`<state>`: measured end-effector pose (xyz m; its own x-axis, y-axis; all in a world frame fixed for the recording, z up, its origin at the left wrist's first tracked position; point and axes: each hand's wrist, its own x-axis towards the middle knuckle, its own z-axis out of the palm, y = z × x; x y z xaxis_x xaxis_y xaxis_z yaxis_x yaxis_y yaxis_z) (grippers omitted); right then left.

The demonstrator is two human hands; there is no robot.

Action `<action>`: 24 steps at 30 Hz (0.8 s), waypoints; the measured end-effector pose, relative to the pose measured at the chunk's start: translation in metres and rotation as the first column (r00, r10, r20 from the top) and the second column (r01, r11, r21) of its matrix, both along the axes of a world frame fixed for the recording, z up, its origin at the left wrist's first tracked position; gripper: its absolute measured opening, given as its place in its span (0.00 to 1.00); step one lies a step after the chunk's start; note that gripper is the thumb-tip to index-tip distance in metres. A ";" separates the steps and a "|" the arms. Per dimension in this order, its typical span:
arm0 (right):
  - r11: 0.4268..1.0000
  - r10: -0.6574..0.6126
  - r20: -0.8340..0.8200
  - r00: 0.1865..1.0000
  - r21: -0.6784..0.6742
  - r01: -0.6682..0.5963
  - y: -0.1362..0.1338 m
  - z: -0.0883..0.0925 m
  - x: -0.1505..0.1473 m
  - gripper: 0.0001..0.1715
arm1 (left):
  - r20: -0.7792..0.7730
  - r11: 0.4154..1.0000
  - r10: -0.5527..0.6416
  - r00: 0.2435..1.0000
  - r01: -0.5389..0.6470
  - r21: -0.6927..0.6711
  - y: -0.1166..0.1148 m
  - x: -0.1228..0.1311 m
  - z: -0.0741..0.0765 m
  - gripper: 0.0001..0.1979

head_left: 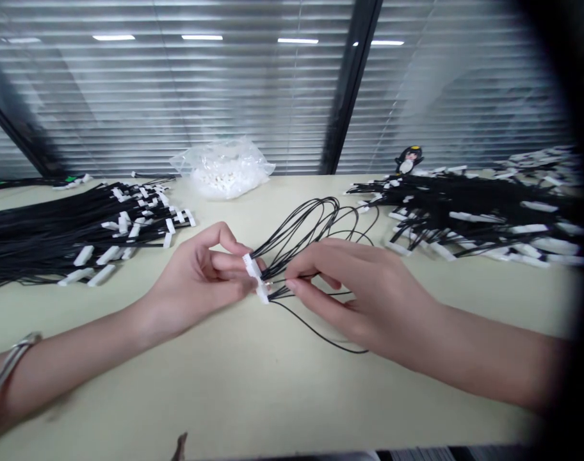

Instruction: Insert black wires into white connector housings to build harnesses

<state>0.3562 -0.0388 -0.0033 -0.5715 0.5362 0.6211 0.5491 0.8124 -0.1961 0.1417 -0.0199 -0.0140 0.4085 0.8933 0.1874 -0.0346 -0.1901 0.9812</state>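
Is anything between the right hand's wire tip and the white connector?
Nothing visible: the metal tip of the wire in the right hand is close to the white connector, which the left hand holds. Other black wires run nearby on either side.

Has a bag (pixel 228 171) and, farther right, a penguin (pixel 406 162) near the back of the bench (pixel 282 384). Shows blinds (pixel 253 83) and a dark post (pixel 353 86) behind.
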 end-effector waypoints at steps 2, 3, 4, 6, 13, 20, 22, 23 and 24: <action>0.998 0.008 0.028 1.000 0.068 -0.010 0.003 -0.003 0.001 0.07 | -0.011 1.000 -0.006 1.000 0.006 0.004 -0.002 0.000 0.001 0.13; 0.994 0.016 0.045 0.999 0.106 -0.021 0.004 -0.003 0.001 0.07 | -0.010 1.000 -0.007 1.000 0.007 0.004 -0.003 0.000 0.001 0.13; 0.989 0.021 0.062 0.998 0.144 -0.030 0.004 -0.004 0.002 0.07 | -0.008 1.000 -0.008 1.000 0.008 0.003 -0.003 0.001 0.001 0.13; 0.977 0.018 0.086 0.996 0.210 -0.036 0.004 -0.005 0.001 0.06 | -0.006 1.000 -0.008 1.000 0.008 -0.002 -0.004 0.001 0.002 0.13; 0.959 0.006 0.106 0.994 0.282 -0.036 0.002 -0.005 0.001 0.05 | -0.026 1.000 -0.002 1.000 0.002 0.003 -0.005 0.003 0.002 0.13; 0.939 -0.015 0.153 0.988 0.341 -0.039 0.002 -0.005 0.000 0.07 | -0.023 1.000 0.016 1.000 -0.016 -0.007 -0.007 0.004 0.005 0.13; 0.933 -0.017 0.162 0.987 0.357 -0.042 0.002 -0.006 0.000 0.06 | -0.010 1.000 0.023 1.000 -0.023 -0.009 -0.007 0.005 0.005 0.13; 0.930 -0.019 0.167 0.986 0.364 -0.044 0.002 -0.006 0.001 0.06 | -0.009 1.000 0.026 1.000 -0.026 -0.011 -0.007 0.005 0.005 0.13; 0.929 -0.020 0.173 0.985 0.368 -0.046 0.002 -0.007 0.001 0.06 | -0.009 1.000 0.022 1.000 -0.022 -0.011 -0.007 0.005 0.004 0.13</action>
